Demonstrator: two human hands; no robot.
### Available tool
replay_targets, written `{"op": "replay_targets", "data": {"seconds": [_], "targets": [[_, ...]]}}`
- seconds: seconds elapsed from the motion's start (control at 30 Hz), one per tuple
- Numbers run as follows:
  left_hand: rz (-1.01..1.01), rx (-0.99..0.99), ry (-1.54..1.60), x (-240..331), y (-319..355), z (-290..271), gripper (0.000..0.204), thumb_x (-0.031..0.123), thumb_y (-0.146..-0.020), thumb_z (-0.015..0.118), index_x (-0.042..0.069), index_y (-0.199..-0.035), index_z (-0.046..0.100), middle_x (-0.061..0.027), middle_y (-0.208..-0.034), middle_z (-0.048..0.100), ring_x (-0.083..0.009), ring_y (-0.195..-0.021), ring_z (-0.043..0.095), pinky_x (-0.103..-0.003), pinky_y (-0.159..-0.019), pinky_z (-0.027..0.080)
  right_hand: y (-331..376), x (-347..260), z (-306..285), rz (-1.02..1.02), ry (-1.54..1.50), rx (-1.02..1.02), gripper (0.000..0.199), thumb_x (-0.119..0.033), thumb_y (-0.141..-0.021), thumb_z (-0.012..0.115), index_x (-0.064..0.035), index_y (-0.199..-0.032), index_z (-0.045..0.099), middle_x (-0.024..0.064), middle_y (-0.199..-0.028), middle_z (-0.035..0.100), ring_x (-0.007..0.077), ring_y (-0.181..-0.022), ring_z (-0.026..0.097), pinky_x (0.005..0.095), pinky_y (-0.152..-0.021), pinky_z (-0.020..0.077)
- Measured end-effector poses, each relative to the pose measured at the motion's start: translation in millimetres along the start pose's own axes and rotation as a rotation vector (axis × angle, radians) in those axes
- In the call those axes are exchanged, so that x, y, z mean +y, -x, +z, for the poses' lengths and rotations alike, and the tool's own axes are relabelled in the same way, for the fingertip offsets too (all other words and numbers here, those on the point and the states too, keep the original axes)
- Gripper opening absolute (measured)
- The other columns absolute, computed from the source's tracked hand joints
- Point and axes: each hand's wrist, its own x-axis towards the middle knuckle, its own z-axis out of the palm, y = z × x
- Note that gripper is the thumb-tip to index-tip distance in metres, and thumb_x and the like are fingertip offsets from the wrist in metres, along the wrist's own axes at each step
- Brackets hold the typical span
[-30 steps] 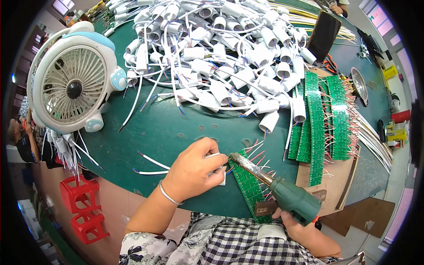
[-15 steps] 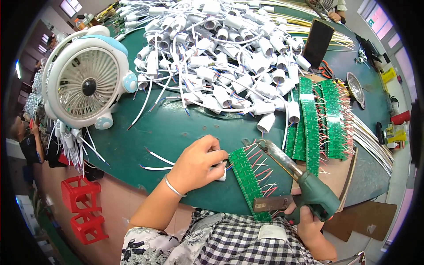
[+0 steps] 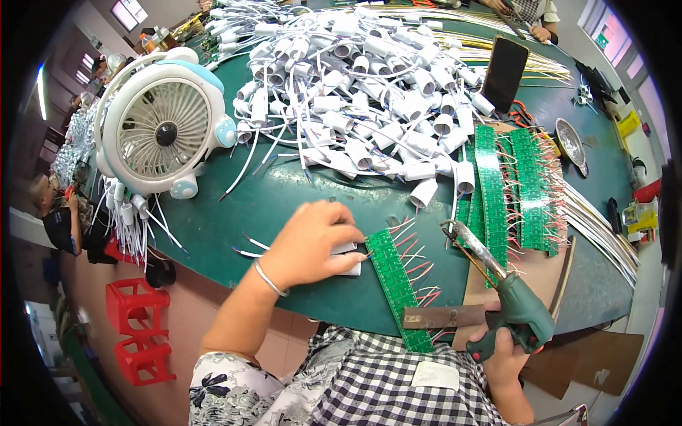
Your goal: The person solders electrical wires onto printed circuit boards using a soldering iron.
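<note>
Right, down on the green table (image 3: pixel 284 206) the left hand (image 3: pixel 310 241) is curled over a small white socket (image 3: pixel 348 257), fingers closed around it and pressing it against the top end of a long green circuit strip (image 3: pixel 399 290). That strip lies at about the six o'clock of the bench, running from the hand down toward the person's checked shirt, with thin red and white wires fanning off its right side. Over at five o'clock the right hand (image 3: pixel 503 355) is wrapped tight around the grip of a green soldering gun (image 3: pixel 497 291), its long metal tip angled up toward eleven o'clock and hanging just off the strip's right side, not touching it as far as I can see. A flat brown bar (image 3: pixel 444 317) lies across the strip's lower end, beneath the gun. Up at twelve o'clock sits a big heap of white sockets (image 3: pixel 369 92) with trailing leads. At ten o'clock a white and blue desk fan (image 3: pixel 165 133) faces the camera. At two o'clock more green strips (image 3: pixel 511 184) lie side by side, and a dark phone (image 3: pixel 505 73) stands propped beyond them.
</note>
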Motion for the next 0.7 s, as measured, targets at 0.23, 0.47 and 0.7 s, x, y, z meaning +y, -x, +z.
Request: {"op": "replay_targets", "data": {"seconds": [0.23, 0.47, 0.7], "targets": [[-0.330, 0.548, -0.486, -86.9, -129.3, -38.4, 0.025, 0.032, -0.074, 0.070, 0.012, -0.091, 0.068, -0.0067, -0.094, 0.060, -0.0287, -0.095, 0.053, -0.043, -0.081, 0.041, -1.2, -3.6, 4.9, -0.036, -0.020, -0.015, 0.048, -0.026, -0.088, 0.057, 0.0063, -0.121, 0.043, 0.0173, -0.108, 0.059, 0.0177, -0.062, 0.060, 0.0278, -0.054, 0.0500], [-0.367, 0.537, -0.638, -116.5, -144.1, -33.8, 0.027, 0.038, -0.073, 0.072, 0.020, -0.093, 0.070, -0.0072, -0.116, 0.054, -0.0285, -0.114, 0.042, -0.049, -0.094, 0.031, 7.8, -6.4, 0.6, 0.013, -0.016, 0.014, 0.053, -0.034, -0.089, 0.056, 0.0068, -0.120, 0.043, 0.0174, -0.107, 0.057, 0.0178, -0.062, 0.059, 0.0279, -0.052, 0.0494], [-0.031, 0.466, 0.149, 16.3, -46.4, -50.8, 0.029, 0.009, -0.084, 0.061, -0.002, -0.110, 0.054, -0.0138, -0.095, 0.062, -0.0214, -0.085, 0.060, -0.032, -0.079, 0.048, -0.5, 8.2, -3.9, 0.015, -0.020, 0.015, 0.054, -0.034, -0.089, 0.056, 0.0069, -0.121, 0.042, 0.0179, -0.108, 0.057, 0.0181, -0.063, 0.060, 0.0276, -0.053, 0.0500]]}}
